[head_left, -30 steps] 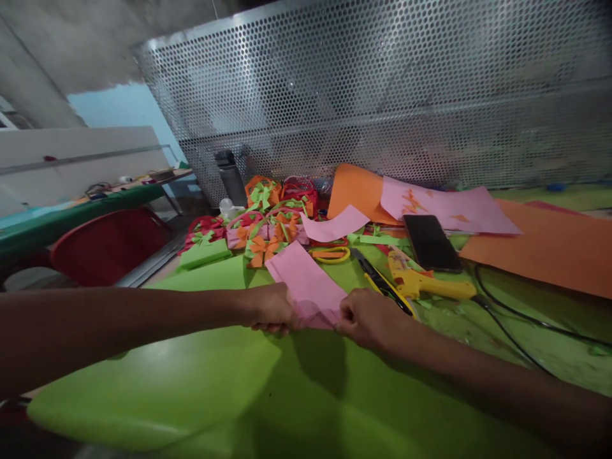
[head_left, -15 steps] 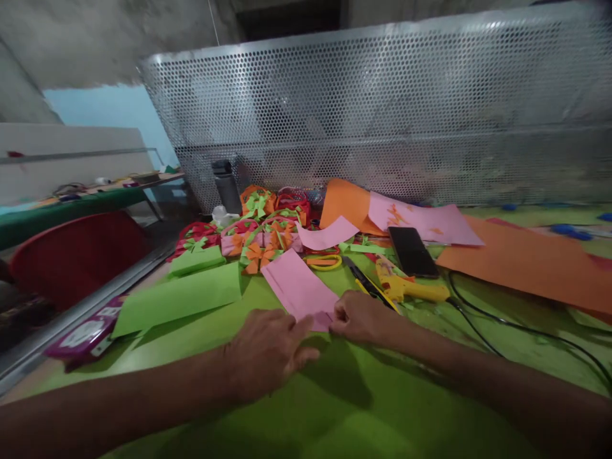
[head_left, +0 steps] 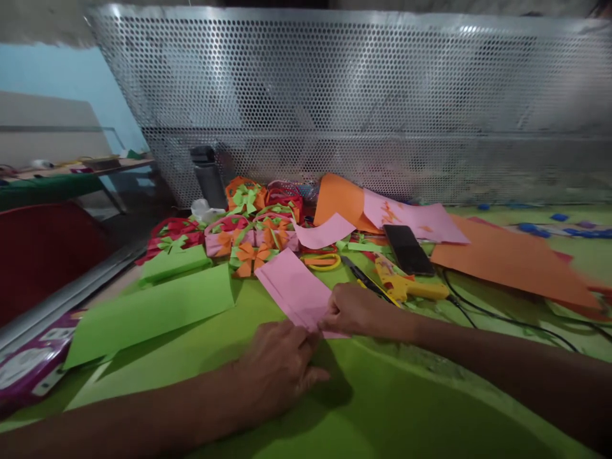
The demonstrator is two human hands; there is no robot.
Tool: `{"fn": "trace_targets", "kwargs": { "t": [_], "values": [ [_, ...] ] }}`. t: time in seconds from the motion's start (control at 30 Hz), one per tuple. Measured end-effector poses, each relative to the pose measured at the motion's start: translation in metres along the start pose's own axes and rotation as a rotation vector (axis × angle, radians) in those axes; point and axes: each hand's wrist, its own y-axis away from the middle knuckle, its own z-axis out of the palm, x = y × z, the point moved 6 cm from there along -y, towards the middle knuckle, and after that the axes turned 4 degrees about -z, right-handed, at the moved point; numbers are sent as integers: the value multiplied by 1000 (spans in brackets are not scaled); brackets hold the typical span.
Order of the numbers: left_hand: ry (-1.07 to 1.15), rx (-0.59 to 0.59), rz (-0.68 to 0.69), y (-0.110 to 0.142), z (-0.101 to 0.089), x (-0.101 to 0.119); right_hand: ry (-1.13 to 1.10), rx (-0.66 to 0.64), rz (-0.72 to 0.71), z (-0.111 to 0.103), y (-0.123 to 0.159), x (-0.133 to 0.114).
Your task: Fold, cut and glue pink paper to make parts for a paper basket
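Observation:
A pink sheet of paper (head_left: 294,287) lies slanted on the green tabletop, with crease lines along its left side and near edge. My right hand (head_left: 351,312) is closed, its fingers curled on the sheet's near right part. At the near edge, my left hand (head_left: 282,360) touches the paper with its fingertips, close to the right fingers. Its thumb sticks out to the right, apart from the fingers, with no paper between them. The fingertips of both hands are partly hidden. Just beyond the right hand lie a black-and-yellow cutter knife (head_left: 368,280) and a yellow glue gun (head_left: 421,290).
Green paper (head_left: 153,312) lies to the left, beside a purple package (head_left: 36,366). Small paper baskets with bows (head_left: 253,255) stand behind, near a dark bottle (head_left: 209,178). Yellow-handled scissors (head_left: 329,263), a phone (head_left: 408,250) and orange sheets (head_left: 511,261) lie farther back. Perforated metal (head_left: 335,102) stands behind the table.
My left fingers have curled in and moved up to the right fingers at the paper's near edge; the left index finger pointed out before. The camera view has shifted slightly.

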Motion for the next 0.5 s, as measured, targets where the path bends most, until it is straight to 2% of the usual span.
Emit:
{"fn": "trace_targets", "kwargs": {
  "t": [0.27, 0.37, 0.5],
  "values": [
    [51, -11, -17, -2, 2, -2, -61, -153, -27, -9, -16, 12],
    [80, -29, -21, -3, 2, -2, -79, -206, -24, -8, -14, 13],
    [71, -29, -36, -2, 2, -2, -23, -201, -32, -4, -6, 9]
  ]
}}
